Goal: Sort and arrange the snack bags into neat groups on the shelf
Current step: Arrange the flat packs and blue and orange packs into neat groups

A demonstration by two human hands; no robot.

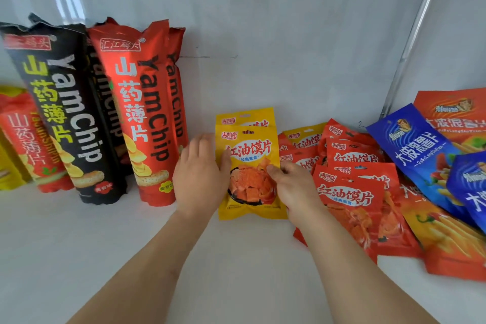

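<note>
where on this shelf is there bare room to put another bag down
Bare shelf runs along the front, below the standing yam chip bags and around both forearms. There is also bare floor behind the yellow bag. The right side is crowded with overlapping red bags and blue bags.

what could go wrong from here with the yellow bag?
1. Both hands, left hand and right hand, hold the front yellow bag upright by its sides; released, it may tip forward, or lean back into the second yellow bag behind it.
2. The right hand sits against the loose red bag pile; withdrawing could drag one out.
3. The leaning red YamChip bag stands close; a nudge might topple it.
</note>
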